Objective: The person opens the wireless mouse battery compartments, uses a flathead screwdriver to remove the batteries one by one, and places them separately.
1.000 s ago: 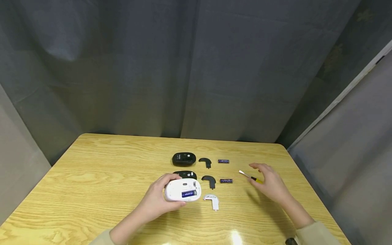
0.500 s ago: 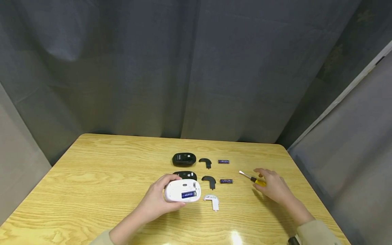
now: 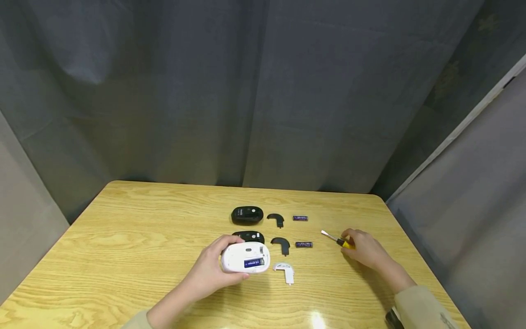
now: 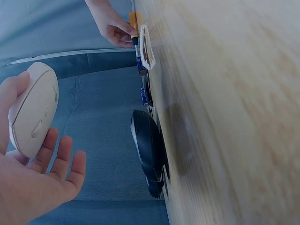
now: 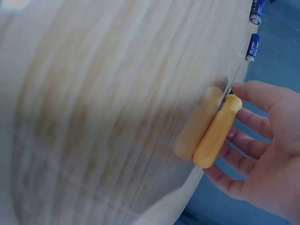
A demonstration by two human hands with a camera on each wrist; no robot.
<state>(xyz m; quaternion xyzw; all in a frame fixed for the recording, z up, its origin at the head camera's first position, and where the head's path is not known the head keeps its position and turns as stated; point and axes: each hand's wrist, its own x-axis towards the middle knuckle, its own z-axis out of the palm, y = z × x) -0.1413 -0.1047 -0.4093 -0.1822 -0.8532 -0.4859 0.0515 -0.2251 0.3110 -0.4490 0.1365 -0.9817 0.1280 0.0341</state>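
My left hand [image 3: 213, 265] holds a white computer mouse [image 3: 233, 258] above the table, gripping its left end with the underside up. A blue battery [image 3: 254, 262] sits in the mouse's uncovered slot. In the left wrist view the mouse [image 4: 35, 110] is edge-on between thumb and fingers. At the right, my right hand [image 3: 365, 249] pinches the yellow handle of a flat-blade screwdriver [image 3: 348, 245], which lies on the table. In the right wrist view, thumb and fingers surround the screwdriver's handle [image 5: 218, 131]. A white battery cover [image 3: 288, 273] lies just right of the mouse.
Two black mice, one at the back [image 3: 247, 215] and one partly hidden [image 3: 250, 236] behind the white mouse, lie bottom up. Beside them are black covers [image 3: 281, 244] [image 3: 276, 219] and loose batteries [image 3: 304, 245] [image 3: 300, 218]. A grey curtain [image 3: 246, 91] hangs behind the wooden table [image 3: 144, 242].
My right hand has lowered toward the screwdriver, and its fingers have closed in on the yellow handle. The left hand and white mouse have stayed in place.
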